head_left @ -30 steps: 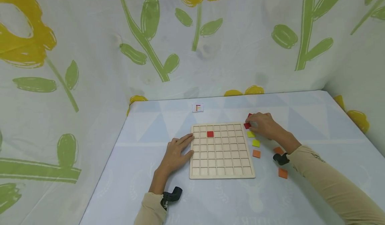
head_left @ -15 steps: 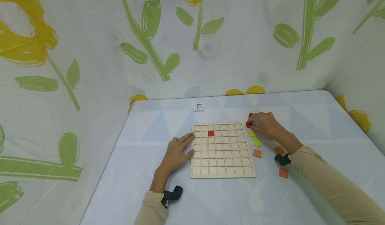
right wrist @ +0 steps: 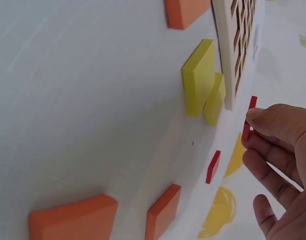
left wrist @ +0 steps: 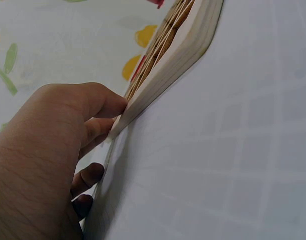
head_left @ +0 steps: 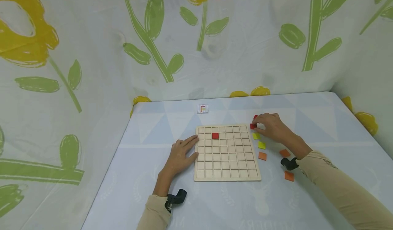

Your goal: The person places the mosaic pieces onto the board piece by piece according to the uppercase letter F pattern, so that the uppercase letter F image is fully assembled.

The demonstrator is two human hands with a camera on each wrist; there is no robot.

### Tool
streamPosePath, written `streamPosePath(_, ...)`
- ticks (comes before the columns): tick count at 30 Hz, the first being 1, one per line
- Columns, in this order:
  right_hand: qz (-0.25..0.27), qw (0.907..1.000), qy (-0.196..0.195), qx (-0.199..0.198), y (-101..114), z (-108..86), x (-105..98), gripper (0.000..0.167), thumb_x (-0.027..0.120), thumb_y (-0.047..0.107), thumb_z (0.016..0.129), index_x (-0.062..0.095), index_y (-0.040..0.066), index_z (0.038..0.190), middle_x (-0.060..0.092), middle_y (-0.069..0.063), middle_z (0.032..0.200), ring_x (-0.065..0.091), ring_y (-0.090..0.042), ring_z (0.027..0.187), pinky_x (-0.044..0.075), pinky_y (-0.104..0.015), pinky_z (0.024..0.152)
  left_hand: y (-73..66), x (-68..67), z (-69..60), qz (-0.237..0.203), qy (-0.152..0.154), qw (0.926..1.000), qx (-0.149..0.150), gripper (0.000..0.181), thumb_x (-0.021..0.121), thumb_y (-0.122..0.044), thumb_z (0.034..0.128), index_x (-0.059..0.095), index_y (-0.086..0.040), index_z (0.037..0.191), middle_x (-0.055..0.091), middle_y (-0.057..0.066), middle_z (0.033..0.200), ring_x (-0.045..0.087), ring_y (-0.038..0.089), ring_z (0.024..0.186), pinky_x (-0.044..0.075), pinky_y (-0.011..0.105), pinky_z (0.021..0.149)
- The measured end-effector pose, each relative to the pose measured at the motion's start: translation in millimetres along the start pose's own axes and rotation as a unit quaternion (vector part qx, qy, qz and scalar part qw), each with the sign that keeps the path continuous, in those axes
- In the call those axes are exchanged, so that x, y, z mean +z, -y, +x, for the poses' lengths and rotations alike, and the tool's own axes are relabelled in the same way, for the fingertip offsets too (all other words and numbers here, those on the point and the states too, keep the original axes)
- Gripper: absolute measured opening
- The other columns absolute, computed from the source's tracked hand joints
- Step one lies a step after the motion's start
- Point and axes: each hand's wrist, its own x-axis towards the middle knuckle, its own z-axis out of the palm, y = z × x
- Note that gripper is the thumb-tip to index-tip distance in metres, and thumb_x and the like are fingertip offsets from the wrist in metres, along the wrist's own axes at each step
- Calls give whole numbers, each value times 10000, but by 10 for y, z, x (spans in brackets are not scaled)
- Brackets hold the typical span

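Note:
My right hand [head_left: 271,127] pinches a red square tile [right wrist: 246,131] between thumb and fingers, near the far right corner of the wooden grid board [head_left: 228,181]. In the right wrist view the tile stands on edge in the pinch, apart from the board. My left hand [head_left: 179,157] rests at the board's left side, its fingers fairly straight and touching the rim, as the left wrist view also shows at the board edge [left wrist: 162,82]. One red tile [head_left: 215,135] lies in a cell of the second row from the far side.
Another red tile [right wrist: 213,167] lies just behind my right hand. Two yellow tiles [head_left: 261,145] and three orange tiles [head_left: 262,156] lie right of the board. A small card with a coloured grid pattern [head_left: 202,109] lies beyond the board. Patterned cloth walls [head_left: 239,59] surround the table.
My right hand has risen slightly, bringing the pinched red tile a little up from where it lay beside the board. The left hand and the board stay in place.

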Motion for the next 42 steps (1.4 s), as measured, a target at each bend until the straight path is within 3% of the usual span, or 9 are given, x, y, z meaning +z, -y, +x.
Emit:
streamPosePath(4,32,9997,-135,-219,56,-6,-19,225,768,102,874,733,55,1091,703,-112,1109,560,-334,1126,311,-562,965,-5,1,1,11,20,10000,-63,572,588,-364,947,501,-233,1497,417,-125,1549,460,191,1045,330,391,849)
streamPosePath(11,23,9990,-180,-396,157,-4,-33,212,771,100,870,737,67,1076,708,-102,1126,540,-368,1205,314,-569,969,-11,-3,4,41,17,10000,-77,572,588,-365,948,498,-238,1499,414,-134,1549,456,181,1043,329,386,846)
streamPosePath(29,131,9982,-122,-572,380,58,2,226,784,126,868,735,70,1082,696,-84,1131,570,-314,1128,310,-546,970,-17,-15,8,32,69,9999,-73,572,589,-365,955,494,-225,1502,418,-106,1552,466,202,1067,330,391,843)
streamPosePath(36,159,9989,46,-443,482,104,56,248,780,143,875,742,69,1109,706,-89,1141,571,-311,1138,306,-542,972,-15,-9,1,40,83,9999,-58,572,583,-370,957,492,-225,1502,419,-111,1551,470,213,1071,333,393,843)
streamPosePath(42,162,9979,-83,-622,540,111,58,234,785,135,867,742,69,1087,709,-81,1127,592,-301,1104,313,-549,958,-5,0,-1,74,32,10000,-8,567,586,-375,955,500,-237,1498,418,-129,1547,469,199,1059,330,380,829)
